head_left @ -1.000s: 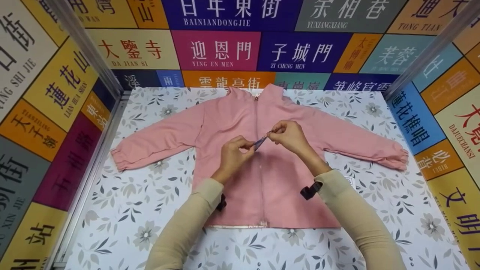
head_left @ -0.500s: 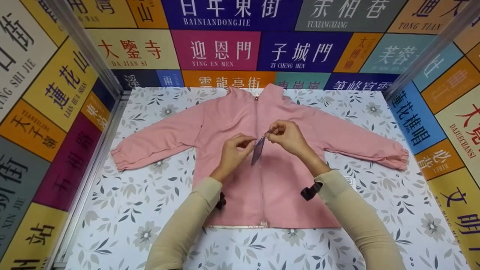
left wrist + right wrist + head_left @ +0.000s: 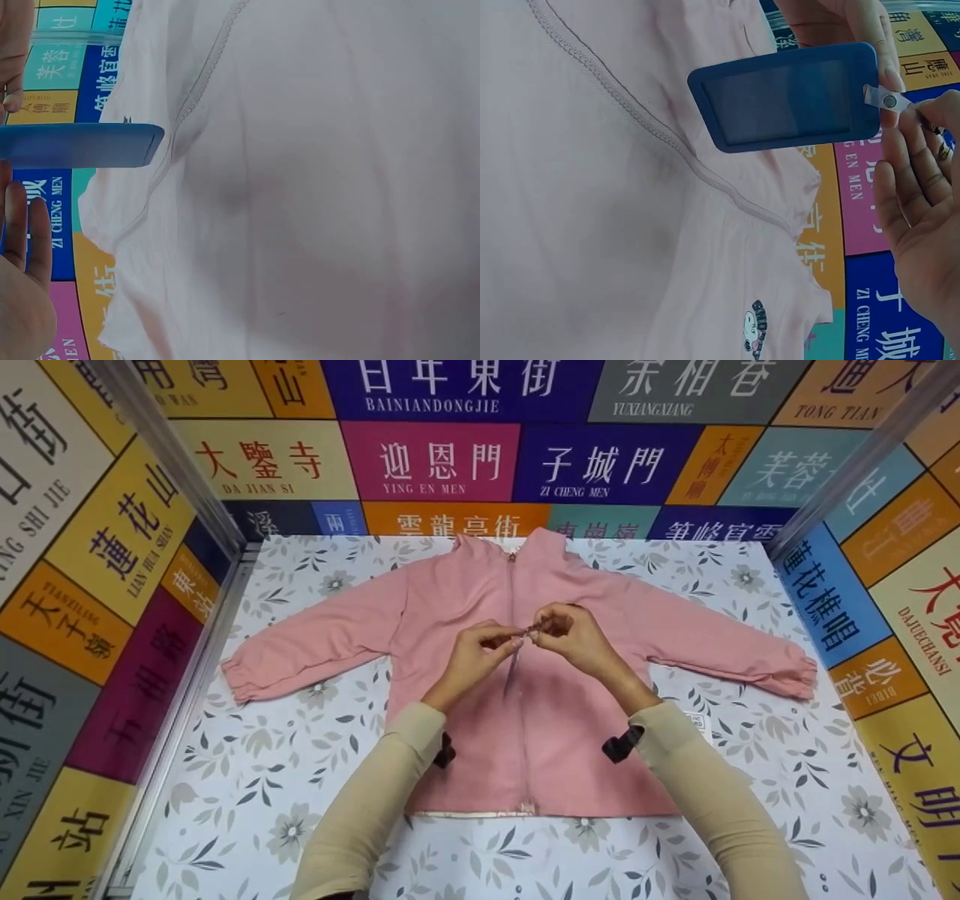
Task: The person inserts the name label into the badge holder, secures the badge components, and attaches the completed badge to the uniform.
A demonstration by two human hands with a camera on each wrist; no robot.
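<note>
A blue badge holder (image 3: 780,97) with a clear window hangs upright between both hands, over the front of a pink zip-up jacket (image 3: 450,592). A short clear snap strap (image 3: 889,100) is fixed to its top edge. My left hand (image 3: 480,654) pinches the holder at this top end with thumb and index finger. My right hand (image 3: 581,639) pinches the far end of the strap, its other fingers curled. Something small and dark shows among the right fingers, mostly hidden. In the left wrist view the holder (image 3: 82,146) appears nearly edge-on.
The jacket lies flat, its zip (image 3: 523,735) closed and both sleeves spread sideways, on a white floral tabletop (image 3: 247,810). Colourful sign-printed panels (image 3: 435,461) stand at the back and both sides. A small white label (image 3: 699,721) shows beside the right sleeve cuff of the person.
The badge holder has swung from slanting between the fingertips to hanging down, turned almost edge-on. My left hand has moved slightly right, its fingertips now meeting those of my right hand.
</note>
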